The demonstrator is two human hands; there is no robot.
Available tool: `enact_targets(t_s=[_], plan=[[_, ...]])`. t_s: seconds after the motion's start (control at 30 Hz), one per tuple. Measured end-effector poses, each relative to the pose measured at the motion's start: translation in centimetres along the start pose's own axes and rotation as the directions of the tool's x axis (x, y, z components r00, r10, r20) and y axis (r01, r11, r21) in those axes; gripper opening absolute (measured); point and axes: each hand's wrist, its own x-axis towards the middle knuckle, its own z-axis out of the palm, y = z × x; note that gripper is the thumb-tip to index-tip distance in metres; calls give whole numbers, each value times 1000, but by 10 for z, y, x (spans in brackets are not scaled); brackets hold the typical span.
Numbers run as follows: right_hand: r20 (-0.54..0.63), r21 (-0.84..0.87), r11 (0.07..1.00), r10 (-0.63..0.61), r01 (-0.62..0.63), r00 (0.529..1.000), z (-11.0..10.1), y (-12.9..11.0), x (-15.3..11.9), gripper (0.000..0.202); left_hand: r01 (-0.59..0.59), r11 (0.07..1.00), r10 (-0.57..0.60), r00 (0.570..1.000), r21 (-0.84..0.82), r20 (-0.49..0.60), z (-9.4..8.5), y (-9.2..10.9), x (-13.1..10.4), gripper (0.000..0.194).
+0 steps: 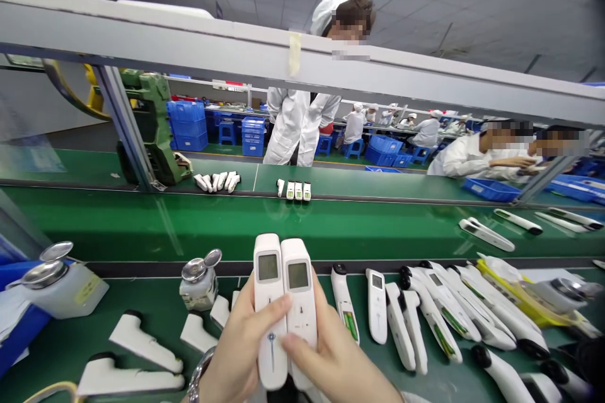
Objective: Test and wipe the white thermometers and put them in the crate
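The left hand (239, 346) and right hand (331, 359) each pinch a white plastic handheld thermometer with a small grey screen (268, 302) (299, 293). Best kept side by side, screens up, thumbs off the displays, above the green surface (155, 315).

My left hand (239, 352) and right hand (331, 362) run off the bottom edge, and they cover the lower ends of the two white handheld thermometers (285, 302) I hold. The small grey screens (282, 271) show no legible reading. The blue plastic bin (14, 321) is cut by the left edge.
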Motion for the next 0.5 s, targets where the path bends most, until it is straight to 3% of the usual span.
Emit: enact_targets(t_s=[0.1, 0.23, 0.33, 0.5], plan=[[-46, -78, 997, 12, -16, 999, 13, 3, 5, 64, -117, 993, 116, 993, -24, -18, -2, -3, 2, 46], [-141, -131, 988, 59, -77, 988, 21, 13, 3, 53, -126, 971, 113, 991, -204, -73, -1, -8, 3, 44], [-262, -43, 996, 63, -77, 963, 20, 17, 0, 52, -89, 950, 82, 996, -299, -35, 1, -9, 3, 45], [-256, 179, 980, 128, -83, 958, 17, 18, -1, 51, 9, 940, 22, 996, -340, 86, 0, -3, 0, 53]])
